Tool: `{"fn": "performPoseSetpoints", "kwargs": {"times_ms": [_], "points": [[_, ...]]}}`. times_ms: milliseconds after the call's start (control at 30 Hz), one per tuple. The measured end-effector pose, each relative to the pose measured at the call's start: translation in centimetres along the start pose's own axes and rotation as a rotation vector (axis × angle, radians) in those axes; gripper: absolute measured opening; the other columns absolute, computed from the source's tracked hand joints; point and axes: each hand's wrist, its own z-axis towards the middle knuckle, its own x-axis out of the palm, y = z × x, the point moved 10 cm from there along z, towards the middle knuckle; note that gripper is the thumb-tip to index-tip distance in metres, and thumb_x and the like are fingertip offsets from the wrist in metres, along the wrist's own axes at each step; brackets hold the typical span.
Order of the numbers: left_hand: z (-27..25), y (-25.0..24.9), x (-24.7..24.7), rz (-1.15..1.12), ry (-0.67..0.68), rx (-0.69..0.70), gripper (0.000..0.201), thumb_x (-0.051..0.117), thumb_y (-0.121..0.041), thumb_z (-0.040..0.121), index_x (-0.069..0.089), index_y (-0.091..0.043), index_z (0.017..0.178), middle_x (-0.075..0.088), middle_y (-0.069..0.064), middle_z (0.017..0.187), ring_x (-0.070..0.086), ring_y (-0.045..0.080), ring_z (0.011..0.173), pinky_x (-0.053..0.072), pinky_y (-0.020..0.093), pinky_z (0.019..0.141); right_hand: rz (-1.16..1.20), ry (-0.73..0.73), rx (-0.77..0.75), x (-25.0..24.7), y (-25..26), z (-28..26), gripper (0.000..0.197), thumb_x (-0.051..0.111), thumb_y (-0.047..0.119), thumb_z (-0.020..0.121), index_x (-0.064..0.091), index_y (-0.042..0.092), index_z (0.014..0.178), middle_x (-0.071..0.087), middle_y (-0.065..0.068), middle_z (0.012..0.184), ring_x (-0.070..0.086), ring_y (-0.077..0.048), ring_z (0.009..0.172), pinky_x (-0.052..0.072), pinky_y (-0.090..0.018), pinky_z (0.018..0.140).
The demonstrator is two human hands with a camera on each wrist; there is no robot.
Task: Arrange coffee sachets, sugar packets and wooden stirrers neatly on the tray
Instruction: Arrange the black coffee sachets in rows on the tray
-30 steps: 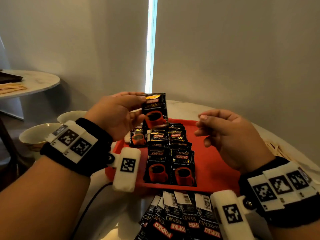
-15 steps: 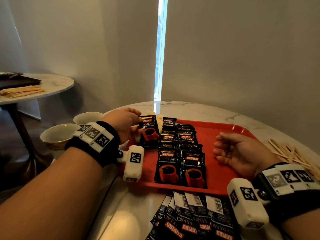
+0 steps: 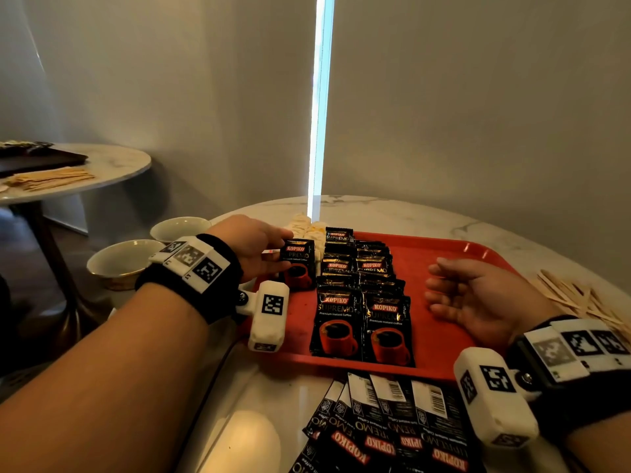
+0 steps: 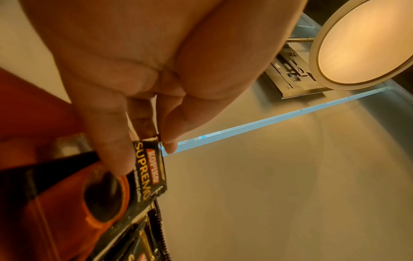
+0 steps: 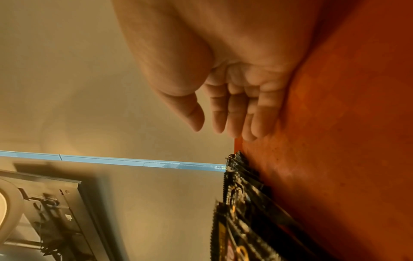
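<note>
The left hand pinches a black coffee sachet by its upper left edge, thumb and fingers clamped on the foil. The sachet stands nearly upright at the left end of the red tray, printed face toward the person, its long axis running from the brand name at the top to the red cup picture at the bottom, whose lower edge is at the tray floor. In the left wrist view the same sachet shows its lettering running along the long axis away from the fingers.

Just right of it, two columns of sachets lie overlapping like shingles on the tray, long axes pointing from the near rim toward the far rim, tops away from the person. The right hand rests on the bare tray floor right of those columns, palm turned inward, fingers relaxed, slightly apart and holding nothing.

On the bench in front of the tray, more sachets lie fanned face down and upside down, barcodes showing. Wooden stirrers lie in a loose pile on the bench right of the tray. Pale packets sit at the tray's far left corner. Two bowls stand to the left.
</note>
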Motion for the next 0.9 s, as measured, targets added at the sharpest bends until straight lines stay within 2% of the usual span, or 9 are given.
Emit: {"fn": "performPoseSetpoints", "kwargs": {"times_ms": [67,200,300,400,433,567,700,833,900], "points": [[-0.22,0.04,0.16,0.002,0.003,-0.003,0.024,0.044,0.008,0.099,0.067,0.000,0.100,0.061,0.019,0.110,0.063,0.029,0.093,0.058,0.036,0.073,0.001,0.003,0.001,0.08,0.01,-0.03,0.018,0.059,0.026,0.096,0.065,0.010,0.089,0.064,-0.006,0.068,0.061,-0.018,0.059,0.054,-0.024,0.046],[-0.39,0.08,0.09,0.037,-0.010,-0.008,0.025,0.046,0.007,0.098,0.068,0.001,0.108,0.061,0.018,0.110,0.059,0.025,0.088,0.058,0.034,0.071,-0.005,0.007,-0.001,0.13,0.04,-0.10,0.018,0.059,0.026,0.096,0.066,0.010,0.090,0.064,-0.006,0.071,0.061,-0.019,0.062,0.054,-0.025,0.047],[-0.47,0.09,-0.06,0.065,-0.032,-0.013,0.028,0.047,0.006,0.098,0.067,0.003,0.117,0.061,0.017,0.111,0.054,0.020,0.080,0.052,0.029,0.062,-0.011,0.011,-0.004,0.08,0.08,-0.14,0.018,0.060,0.026,0.096,0.066,0.010,0.091,0.065,-0.006,0.071,0.061,-0.020,0.063,0.055,-0.025,0.049],[-0.51,0.00,-0.23,0.071,-0.061,-0.012,0.028,0.048,0.006,0.098,0.066,0.004,0.119,0.060,0.016,0.109,0.050,0.015,0.070,0.050,0.023,0.046,-0.019,0.015,-0.005,0.09,0.13,-0.22,0.019,0.059,0.026,0.096,0.066,0.010,0.091,0.065,-0.006,0.072,0.061,-0.020,0.064,0.054,-0.026,0.051],[-0.44,-0.02,-0.31,0.069,-0.068,-0.009,0.028,0.048,0.006,0.097,0.066,0.004,0.119,0.060,0.015,0.108,0.049,0.015,0.069,0.049,0.023,0.045,-0.021,0.016,-0.005,0.11,0.15,-0.22,0.019,0.059,0.026,0.096,0.066,0.010,0.091,0.065,-0.006,0.073,0.061,-0.020,0.065,0.054,-0.026,0.051],[-0.11,0.08,-0.55,0.067,-0.076,-0.016,0.025,0.051,0.005,0.097,0.067,0.003,0.116,0.060,0.016,0.108,0.049,0.016,0.071,0.049,0.027,0.060,-0.029,0.013,-0.004,0.18,0.21,-0.24,0.019,0.059,0.027,0.097,0.066,0.010,0.092,0.064,-0.006,0.073,0.061,-0.019,0.065,0.054,-0.026,0.052],[-0.16,-0.07,-0.41,0.060,-0.069,-0.005,0.022,0.051,0.006,0.096,0.066,0.003,0.112,0.059,0.019,0.114,0.052,0.018,0.074,0.051,0.030,0.061,-0.034,0.013,-0.008,0.18,0.22,-0.25,0.019,0.059,0.027,0.096,0.066,0.010,0.092,0.064,-0.006,0.073,0.061,-0.019,0.065,0.053,-0.027,0.054],[-0.40,-0.44,-0.28,0.059,-0.081,0.020,0.024,0.057,0.004,0.093,0.062,0.000,0.116,0.055,0.016,0.113,0.057,0.022,0.074,0.053,0.033,0.061,-0.032,0.011,-0.002,0.18,0.16,-0.27,0.019,0.059,0.027,0.097,0.066,0.010,0.091,0.064,-0.006,0.072,0.061,-0.019,0.065,0.054,-0.025,0.051],[-0.64,-0.62,-0.07,0.076,-0.072,0.014,0.017,0.059,0.002,0.091,0.060,-0.003,0.108,0.050,0.015,0.110,0.057,0.023,0.075,0.051,0.034,0.061,-0.029,0.011,-0.001,0.17,0.17,-0.30,0.019,0.059,0.027,0.096,0.066,0.010,0.091,0.064,-0.006,0.072,0.061,-0.020,0.065,0.054,-0.025,0.050]]}}
